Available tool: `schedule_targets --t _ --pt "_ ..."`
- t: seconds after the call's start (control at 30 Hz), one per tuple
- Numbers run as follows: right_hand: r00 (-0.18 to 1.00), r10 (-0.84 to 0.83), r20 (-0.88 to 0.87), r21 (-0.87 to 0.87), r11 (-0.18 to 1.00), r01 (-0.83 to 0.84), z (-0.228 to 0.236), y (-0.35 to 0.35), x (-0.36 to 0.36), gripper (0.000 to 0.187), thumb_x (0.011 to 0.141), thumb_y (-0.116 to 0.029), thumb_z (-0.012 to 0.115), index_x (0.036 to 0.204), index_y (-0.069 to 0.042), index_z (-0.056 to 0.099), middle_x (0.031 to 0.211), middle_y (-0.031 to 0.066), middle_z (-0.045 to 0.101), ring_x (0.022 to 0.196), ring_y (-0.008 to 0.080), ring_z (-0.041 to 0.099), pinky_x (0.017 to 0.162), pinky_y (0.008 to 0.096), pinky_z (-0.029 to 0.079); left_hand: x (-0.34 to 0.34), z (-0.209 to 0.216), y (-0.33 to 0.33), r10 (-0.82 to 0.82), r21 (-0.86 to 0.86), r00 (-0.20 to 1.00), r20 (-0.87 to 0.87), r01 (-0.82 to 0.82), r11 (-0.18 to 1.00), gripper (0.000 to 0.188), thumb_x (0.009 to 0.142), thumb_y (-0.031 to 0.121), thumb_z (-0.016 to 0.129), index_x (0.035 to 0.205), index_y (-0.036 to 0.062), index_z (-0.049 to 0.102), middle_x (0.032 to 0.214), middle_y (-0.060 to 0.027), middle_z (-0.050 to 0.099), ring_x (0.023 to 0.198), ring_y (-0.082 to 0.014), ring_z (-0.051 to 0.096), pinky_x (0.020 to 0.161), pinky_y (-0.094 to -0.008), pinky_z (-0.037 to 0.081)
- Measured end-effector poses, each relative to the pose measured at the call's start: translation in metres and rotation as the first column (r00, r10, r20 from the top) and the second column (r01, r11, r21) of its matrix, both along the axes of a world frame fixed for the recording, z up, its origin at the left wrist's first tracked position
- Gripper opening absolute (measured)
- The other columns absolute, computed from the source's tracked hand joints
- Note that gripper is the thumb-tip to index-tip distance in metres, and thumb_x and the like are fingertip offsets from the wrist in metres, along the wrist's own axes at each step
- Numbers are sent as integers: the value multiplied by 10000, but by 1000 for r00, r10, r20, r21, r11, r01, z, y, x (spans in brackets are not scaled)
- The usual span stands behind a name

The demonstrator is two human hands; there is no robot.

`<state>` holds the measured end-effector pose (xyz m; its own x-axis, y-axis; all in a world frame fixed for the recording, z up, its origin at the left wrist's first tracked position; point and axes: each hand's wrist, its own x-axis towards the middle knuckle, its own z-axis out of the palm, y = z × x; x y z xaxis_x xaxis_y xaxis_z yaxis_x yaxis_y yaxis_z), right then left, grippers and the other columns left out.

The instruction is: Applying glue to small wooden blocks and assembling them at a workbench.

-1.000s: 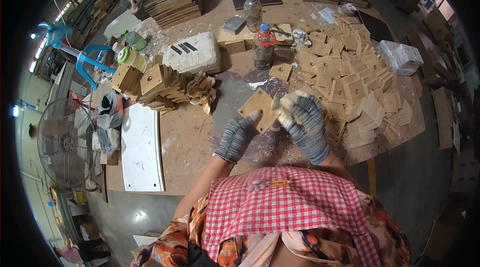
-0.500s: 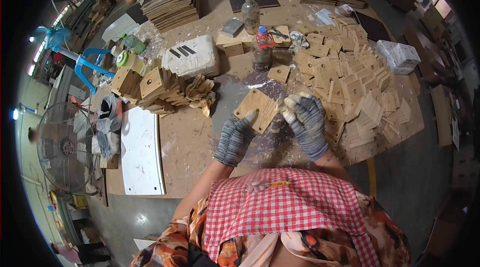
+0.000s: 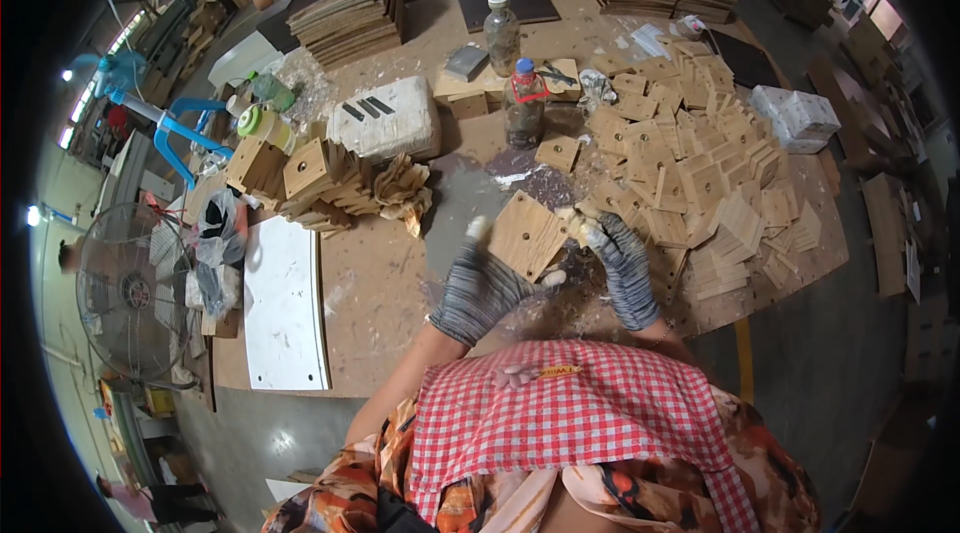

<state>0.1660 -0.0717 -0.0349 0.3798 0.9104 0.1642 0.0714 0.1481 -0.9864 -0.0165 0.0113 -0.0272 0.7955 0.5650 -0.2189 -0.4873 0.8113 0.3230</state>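
Observation:
A square wooden plate (image 3: 527, 237) with drilled holes is tilted up over the middle of the workbench. My left hand (image 3: 474, 285), in a grey striped glove with pale fingertips, grips it from below and the left, its thumb and fingers at the edges. My right hand (image 3: 622, 268), gloved alike, is at the plate's right corner. Its fingers are drawn together there; whether they pinch something small is hidden. Just beyond the plate lies a small wooden block (image 3: 558, 152) with a hole. A blue-capped bottle (image 3: 525, 113) with a red ring stands behind that.
Many loose wooden blocks (image 3: 700, 183) are heaped at the right. Stacked wooden pieces (image 3: 310, 173) and a wrapped white block (image 3: 390, 118) stand at the left, by a white panel (image 3: 283, 313). A fan (image 3: 135, 288) is beyond the bench's left edge. Board stacks (image 3: 350, 13) fill the far side.
The wooden plate has turned and come slightly nearer. My left hand has spread its grip around it. My right fingers have moved against its right corner. A co-worker's hands at the back have shifted.

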Motion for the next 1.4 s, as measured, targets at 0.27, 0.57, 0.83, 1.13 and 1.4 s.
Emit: schedule_targets --t 0.27,0.57,0.83,1.13,1.4 --pt "998 59 -34 -3 998 -59 -3 -4 2 330 903 -164 559 1180 17 548 1098 79 589 1007 135 547 907 261 435 -11 -20 -3 -158 -200 976 151 186 962 786 824 407 634 1402 42 246 1367 -305 317 1156 -426 466 931 -529 454" --pt "976 -19 219 125 992 -9 -2 0 14 299 884 -155 578 1144 -7 572 1086 80 591 972 143 565 888 268 453 -6 11 -21 -3 314 940 -341 116 942 582 793 171 704 1267 -25 429 1149 -127 553 1023 -207 570 854 -323 514" --pt "986 -10 166 251 967 -32 38 6 12 273 860 -143 603 1118 -51 604 1103 64 594 1063 175 533 953 303 415 -8 13 -17 233 546 782 -579 159 823 474 815 242 694 1172 -17 521 1000 -66 612 872 -120 578 737 -274 507" --pt "659 -186 728 334 937 -105 39 6 5 239 833 -126 598 1056 -45 625 1091 82 600 1096 264 501 982 373 371 -8 23 -14 381 592 814 -438 -58 804 446 836 216 670 1201 17 508 1070 -67 599 926 -139 582 764 -284 512" --pt "792 -9 610 221 962 -160 23 -15 1 247 806 -89 641 1049 -54 623 1080 73 592 1080 260 495 968 393 380 -15 30 10 417 588 837 -353 -148 795 497 826 195 663 1238 5 459 1121 -87 572 983 -187 584 828 -343 522"
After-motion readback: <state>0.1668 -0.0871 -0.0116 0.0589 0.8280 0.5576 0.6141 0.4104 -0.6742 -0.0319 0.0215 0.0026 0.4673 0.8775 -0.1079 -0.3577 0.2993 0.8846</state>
